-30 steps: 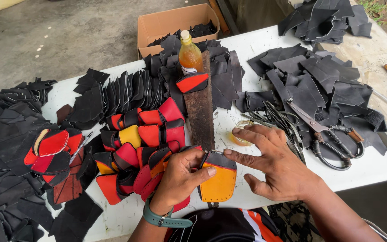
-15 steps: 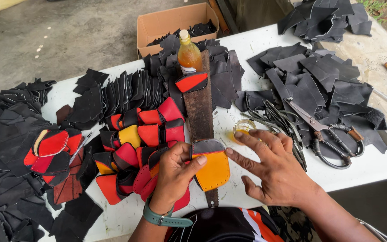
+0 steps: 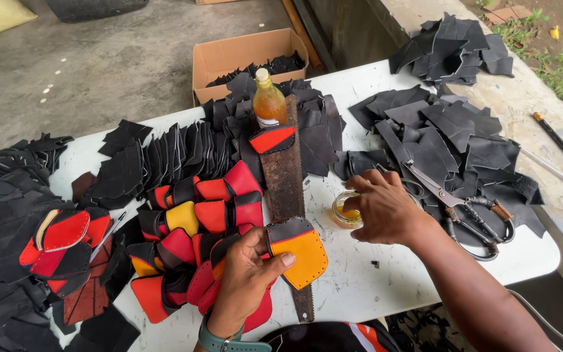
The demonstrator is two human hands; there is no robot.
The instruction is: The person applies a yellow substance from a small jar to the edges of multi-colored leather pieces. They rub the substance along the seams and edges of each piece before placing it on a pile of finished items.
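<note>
The orange leather piece (image 3: 300, 254), a rounded pad with a grey-black band along its upper edge and a line of stitching round its rim, lies near the front of the white bench (image 3: 360, 287), resting across the lower end of a rusty saw blade (image 3: 283, 171) whose long axis runs away from the person. Its own longer side tilts from upper left down to lower right. The left hand (image 3: 245, 280) is the nearer one: its grip is closed on the piece's left edge, thumb pressing on top and fingers curled beneath. The right hand (image 3: 386, 207) lies to the right and a little farther off, apart from the piece, fingertips dipped at a small glass jar (image 3: 345, 212) of amber liquid; its grip is loosely curled and holds nothing that can be made out. Left of the piece lies a heap of red, yellow and black pads (image 3: 193, 225); beyond stand an amber bottle (image 3: 268, 101) and a cardboard box (image 3: 242, 55). Scissors (image 3: 454, 205) lie right of the jar on black offcuts (image 3: 451, 130).
</note>
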